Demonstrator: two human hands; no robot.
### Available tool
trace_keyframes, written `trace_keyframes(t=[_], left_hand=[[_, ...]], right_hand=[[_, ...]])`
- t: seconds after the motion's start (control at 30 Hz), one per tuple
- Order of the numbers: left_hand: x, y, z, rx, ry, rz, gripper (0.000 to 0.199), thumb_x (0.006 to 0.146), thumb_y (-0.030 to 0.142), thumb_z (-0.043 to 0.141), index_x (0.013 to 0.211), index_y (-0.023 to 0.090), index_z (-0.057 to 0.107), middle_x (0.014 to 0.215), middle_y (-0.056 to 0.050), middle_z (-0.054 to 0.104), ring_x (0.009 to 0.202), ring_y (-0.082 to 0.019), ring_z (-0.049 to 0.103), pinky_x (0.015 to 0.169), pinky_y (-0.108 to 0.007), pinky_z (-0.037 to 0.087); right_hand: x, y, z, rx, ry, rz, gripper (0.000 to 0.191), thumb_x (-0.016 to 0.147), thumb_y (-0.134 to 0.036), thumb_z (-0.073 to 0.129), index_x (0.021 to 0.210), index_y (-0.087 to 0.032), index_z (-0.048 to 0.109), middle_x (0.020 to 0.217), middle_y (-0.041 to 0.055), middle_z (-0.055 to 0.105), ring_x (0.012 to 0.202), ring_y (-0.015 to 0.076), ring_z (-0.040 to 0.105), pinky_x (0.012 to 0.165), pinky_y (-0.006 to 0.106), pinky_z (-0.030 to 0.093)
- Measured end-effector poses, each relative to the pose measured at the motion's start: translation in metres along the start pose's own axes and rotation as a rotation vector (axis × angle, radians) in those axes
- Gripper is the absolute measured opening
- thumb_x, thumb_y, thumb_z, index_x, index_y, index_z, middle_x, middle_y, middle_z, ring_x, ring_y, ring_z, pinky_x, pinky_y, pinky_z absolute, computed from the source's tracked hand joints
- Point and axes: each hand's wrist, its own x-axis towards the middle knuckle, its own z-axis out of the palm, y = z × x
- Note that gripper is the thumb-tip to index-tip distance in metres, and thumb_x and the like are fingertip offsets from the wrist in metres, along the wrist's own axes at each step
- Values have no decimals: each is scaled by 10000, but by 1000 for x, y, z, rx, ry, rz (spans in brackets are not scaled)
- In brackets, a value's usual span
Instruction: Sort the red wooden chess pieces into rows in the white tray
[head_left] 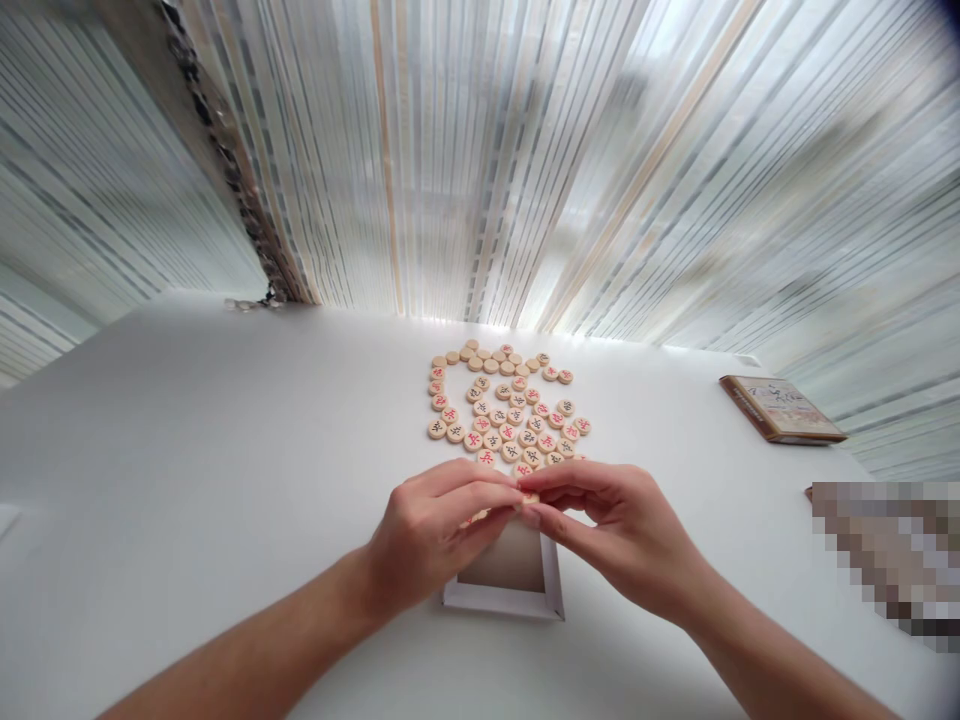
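Over the near end of a group of round wooden Chinese chess pieces (508, 432), my two hands meet at the fingertips. A single Chinese chess piece (530, 498) shows between them, partly covered by fingers. My right hand (626, 535) pinches it between thumb and fingers. The fingers of my left hand (442, 520) are closed together and reach the same piece from the other side. Below the hands lies an open shallow box (502, 597) with white walls and a brown bottom; its far part is hidden. Red or black characters mark many pieces, while several at the back are blank side up.
On the right of the white table (262, 480) lies a flat brown box (787, 410) with a printed top. A striped string curtain (450, 180) hangs along the table's far edge. A pixelated patch covers something at the right edge.
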Motion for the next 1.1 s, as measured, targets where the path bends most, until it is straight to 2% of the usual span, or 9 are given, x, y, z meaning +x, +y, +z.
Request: trace_keyframes(t=[0.17, 0.33, 0.53, 0.6, 0.67, 0.77, 0.93, 1.1], left_hand=[[-2, -1, -1, 0, -41, 27, 181, 952, 70, 720, 1058, 200, 789, 965, -95, 837, 847, -191, 809, 777, -256, 664], [-3, -1, -4, 58, -100, 132, 190, 950, 66, 714, 1095, 176, 764, 975, -117, 831, 856, -219, 799, 778, -300, 659], [1, 3, -3, 221, -164, 277, 103, 970, 60, 675, 982, 140, 737, 879, -109, 818, 759, -210, 772, 710, -310, 644], [2, 4, -1, 227, -178, 285, 102, 964, 47, 671, 953, 130, 729, 871, -110, 817, 753, -209, 765, 705, -314, 639], [1, 3, 0, 199, -172, 230, 148, 930, 10, 664, 973, 134, 731, 901, -105, 819, 777, -206, 765, 715, -310, 635], [1, -1, -1, 112, -113, 42, 275, 865, -25, 620, 1028, 160, 742, 930, -82, 808, 832, -197, 761, 756, -303, 632], [5, -14, -7, 80, -30, -288, 166, 912, 109, 626, 983, 154, 769, 900, -63, 799, 840, -192, 745, 794, -301, 609], [2, -23, -5, 76, -76, -438, 155, 959, 191, 634, 948, 162, 786, 921, -47, 817, 868, -188, 759, 820, -282, 585]], right_hand=[[-11, 1, -3, -137, 25, -67, 178, 919, -294, 830, 1080, -219, 831, 905, 64, 823, 772, 206, 738, 739, 328, 633], [-15, 1, 0, -215, 37, -155, 224, 873, -217, 867, 1092, -228, 818, 899, 42, 805, 752, 183, 705, 729, 309, 608], [-18, 1, 4, -412, 70, -264, 141, 907, -183, 802, 1040, -226, 780, 868, 20, 758, 747, 158, 679, 708, 277, 576], [-20, 0, 4, -453, 74, -276, 149, 903, -147, 767, 1028, -228, 769, 856, 8, 740, 733, 145, 662, 680, 254, 560], [-21, -1, 4, -486, 66, -264, 187, 887, -108, 728, 1021, -234, 759, 851, -4, 732, 714, 135, 641, 651, 235, 543], [-25, 1, 4, -547, 42, -239, 218, 869, -81, 674, 1010, -236, 738, 863, -10, 738, 687, 128, 618, 621, 219, 523], [-32, 18, 12, -699, -92, -267, 166, 965, -106, 589, 985, -220, 708, 808, -2, 735, 626, 136, 625, 590, 241, 484], [-34, 30, 20, -863, -116, -395, 213, 1045, -110, 526, 986, -192, 714, 856, 34, 759, 689, 182, 696, 607, 287, 473]])
